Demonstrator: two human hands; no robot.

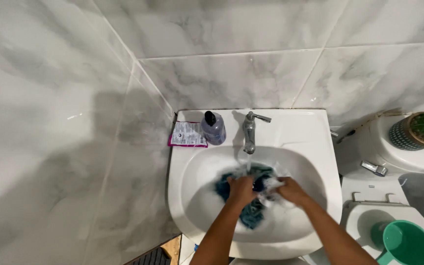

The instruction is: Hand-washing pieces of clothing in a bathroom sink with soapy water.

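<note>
Head view, looking straight down: both hands buried in a soggy blue-teal cloth [251, 208] bunched in the bowl of a white ceramic sink [187, 196], right under the chrome tap [249, 131] with water running. Left hand [241, 189] clenched on the cloth's middle, right hand [290, 190] gripping its foamy right edge, fingers [277, 185] curled in. Up on the sink's back ledge: dark pump-top soap bottle [213, 128] beside a flat pink-edged sachet [187, 134]. Off right, green plastic scoop [407, 243] inside a white toilet bowl [364, 216].
</note>
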